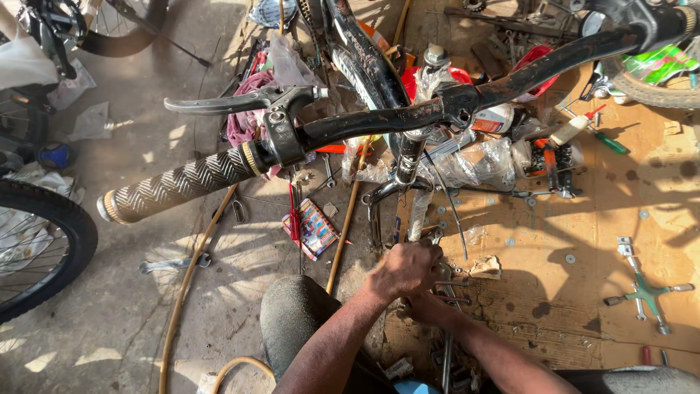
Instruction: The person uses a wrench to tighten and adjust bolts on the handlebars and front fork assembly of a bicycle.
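- Head view: left hand [405, 268] closes around something at the black metal bicycle fork [390, 191], perhaps steadying it.
- Right hand [423, 303] sits beneath, hidden; grip unclear.

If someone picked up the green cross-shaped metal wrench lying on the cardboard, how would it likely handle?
The green cross-shaped metal wrench looks rigid, so it would probably lift without flexing. It likely feels heavy for its size, being metal. Lying flat on the brown cardboard sheet with four spread arms, it seems unlikely to roll, and pushed would probably slide or pivot.
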